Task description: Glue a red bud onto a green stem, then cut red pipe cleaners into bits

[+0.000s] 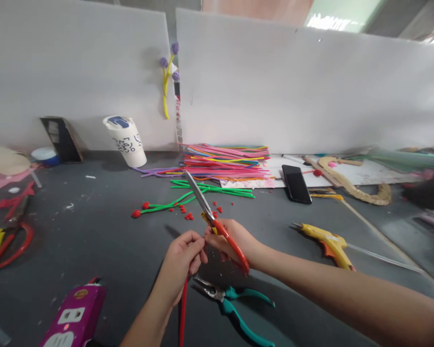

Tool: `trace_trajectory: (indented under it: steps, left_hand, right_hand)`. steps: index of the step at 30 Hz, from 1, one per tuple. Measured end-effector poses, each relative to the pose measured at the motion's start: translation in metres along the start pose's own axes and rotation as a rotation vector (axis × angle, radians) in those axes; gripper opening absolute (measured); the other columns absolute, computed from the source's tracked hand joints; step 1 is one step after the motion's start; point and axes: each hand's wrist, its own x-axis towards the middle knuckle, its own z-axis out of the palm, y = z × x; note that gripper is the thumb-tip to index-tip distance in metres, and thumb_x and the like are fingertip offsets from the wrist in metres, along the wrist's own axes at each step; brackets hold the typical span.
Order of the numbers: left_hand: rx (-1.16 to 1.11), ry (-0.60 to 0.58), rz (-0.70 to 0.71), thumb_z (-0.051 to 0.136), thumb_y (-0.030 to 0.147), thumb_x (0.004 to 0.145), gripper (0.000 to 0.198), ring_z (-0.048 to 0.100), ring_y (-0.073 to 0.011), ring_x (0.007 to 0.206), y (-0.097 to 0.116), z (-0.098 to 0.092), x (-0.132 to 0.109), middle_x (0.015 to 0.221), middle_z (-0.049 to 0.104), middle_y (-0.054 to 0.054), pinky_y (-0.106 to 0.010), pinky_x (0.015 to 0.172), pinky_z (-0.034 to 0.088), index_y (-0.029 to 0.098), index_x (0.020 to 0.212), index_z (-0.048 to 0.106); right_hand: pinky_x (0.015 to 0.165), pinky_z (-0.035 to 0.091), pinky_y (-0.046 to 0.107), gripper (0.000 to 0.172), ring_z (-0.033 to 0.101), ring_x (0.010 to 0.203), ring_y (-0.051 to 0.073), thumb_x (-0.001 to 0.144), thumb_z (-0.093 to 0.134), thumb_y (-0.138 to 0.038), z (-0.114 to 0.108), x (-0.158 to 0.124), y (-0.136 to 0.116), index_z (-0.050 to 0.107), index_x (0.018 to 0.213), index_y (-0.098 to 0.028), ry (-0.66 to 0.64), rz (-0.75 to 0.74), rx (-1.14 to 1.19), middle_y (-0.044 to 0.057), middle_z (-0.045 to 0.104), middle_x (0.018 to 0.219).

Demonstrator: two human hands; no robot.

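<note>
The left hand (182,254) is pinching a red pipe cleaner (183,308), which is trailing below it. The right hand (244,241) is gripping orange-handled scissors (221,229). Teal-handled pliers (227,305) are lying below the right hand.

Orange-handled scissors (220,228) in right fingers (216,245), red strip (183,308) in left fingers (194,248), teal-handled pliers (227,302) nearby

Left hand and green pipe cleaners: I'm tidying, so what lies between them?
The head view shows small red pieces on the grey tabletop there, with the scissors in the right hand reaching across.
</note>
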Motion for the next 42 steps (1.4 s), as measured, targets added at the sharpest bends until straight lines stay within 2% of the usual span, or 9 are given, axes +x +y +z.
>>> trace_trajectory:
  steps: [6, 13, 20, 24, 27, 30, 33, 38, 42]
  left_hand:
    - [0.013, 0.096, 0.012, 0.039, 0.041, 0.082, 0.028, 0.031, -0.0021, 0.026, 0.001, 0.001, -0.001, 0.043, 0.055, 0.002, -0.014, 0.029, 0.011, 0.016, 0.069, 0.047]
    - [0.087, 0.024, -0.038, 0.055, 0.026, 0.071, 0.014, 0.036, -0.0023, 0.028, 0.004, 0.001, -0.002, 0.048, 0.057, 0.003, -0.013, 0.028, 0.019, 0.016, 0.065, 0.047]
    - [0.172, 0.027, -0.014, 0.056, 0.027, 0.069, 0.014, 0.030, -0.0006, 0.027, 0.003, 0.002, -0.001, 0.042, 0.054, 0.003, -0.013, 0.031, 0.014, 0.014, 0.065, 0.051]
    - [0.088, 0.138, 0.032, 0.055, 0.025, 0.070, 0.014, 0.025, -0.0004, 0.027, 0.007, 0.001, 0.000, 0.039, 0.049, 0.006, -0.013, 0.031, 0.012, 0.016, 0.063, 0.047]
    - [0.011, 0.213, 0.074, 0.053, 0.028, 0.072, 0.012, 0.029, -0.0012, 0.027, 0.010, 0.000, 0.000, 0.043, 0.052, 0.006, -0.013, 0.030, 0.012, 0.018, 0.071, 0.046]
    - [0.000, 0.181, 0.079, 0.053, 0.029, 0.073, 0.014, 0.033, -0.0020, 0.028, 0.009, 0.002, -0.001, 0.047, 0.055, 0.005, -0.013, 0.029, 0.015, 0.018, 0.073, 0.046]
    - [0.028, 0.143, 0.061, 0.055, 0.030, 0.072, 0.015, 0.035, -0.0023, 0.028, 0.005, 0.004, -0.001, 0.048, 0.057, 0.004, -0.013, 0.029, 0.019, 0.017, 0.074, 0.048]
    - [0.111, 0.090, 0.042, 0.058, 0.033, 0.071, 0.019, 0.036, -0.0023, 0.028, 0.003, 0.004, -0.001, 0.046, 0.057, 0.003, -0.013, 0.030, 0.021, 0.015, 0.072, 0.052]
    - [0.156, 0.115, 0.061, 0.062, 0.032, 0.068, 0.020, 0.039, -0.0039, 0.030, 0.004, 0.004, -0.002, 0.044, 0.055, 0.003, -0.014, 0.030, 0.023, 0.015, 0.067, 0.053]
  right_hand:
    - [0.037, 0.033, 0.015, 0.008, 0.040, 0.040, 0.007, 0.068, 0.046, -0.011, -0.001, -0.002, 0.007, 0.044, 0.063, -0.018, 0.000, -0.045, -0.028, -0.007, 0.041, 0.049]
    - [0.041, 0.034, 0.016, 0.009, 0.039, 0.044, 0.007, 0.072, 0.044, -0.015, -0.007, 0.002, 0.011, 0.044, 0.063, -0.018, -0.027, -0.099, -0.047, -0.006, 0.040, 0.052]
    - [0.040, 0.030, 0.016, 0.010, 0.039, 0.041, 0.006, 0.066, 0.056, -0.017, -0.009, 0.003, 0.006, 0.047, 0.063, -0.017, 0.012, -0.072, -0.106, -0.007, 0.041, 0.050]
    - [0.038, 0.030, 0.016, 0.012, 0.039, 0.039, 0.006, 0.074, 0.047, -0.023, -0.012, 0.002, 0.005, 0.042, 0.064, -0.019, 0.078, -0.052, -0.090, -0.008, 0.038, 0.048]
    - [0.037, 0.031, 0.018, 0.014, 0.040, 0.036, 0.007, 0.074, 0.047, -0.027, -0.015, 0.002, 0.008, 0.043, 0.063, -0.019, 0.066, -0.030, -0.096, -0.008, 0.038, 0.045]
    - [0.041, 0.033, 0.018, 0.007, 0.043, 0.041, 0.008, 0.069, 0.052, -0.024, -0.016, 0.003, 0.012, 0.049, 0.068, -0.018, 0.054, -0.048, -0.117, -0.006, 0.045, 0.051]
    - [0.044, 0.033, 0.018, 0.011, 0.044, 0.046, 0.008, 0.066, 0.056, -0.024, -0.012, 0.002, 0.012, 0.053, 0.073, -0.017, 0.053, -0.093, -0.135, -0.005, 0.050, 0.056]
    - [0.043, 0.030, 0.018, 0.006, 0.043, 0.046, 0.008, 0.071, 0.049, -0.021, -0.006, 0.001, 0.006, 0.050, 0.068, -0.017, 0.067, -0.137, -0.153, -0.006, 0.047, 0.050]
    - [0.043, 0.029, 0.018, 0.006, 0.042, 0.046, 0.008, 0.072, 0.049, -0.020, -0.006, 0.003, 0.005, 0.049, 0.067, -0.017, 0.067, -0.162, -0.178, -0.006, 0.046, 0.050]
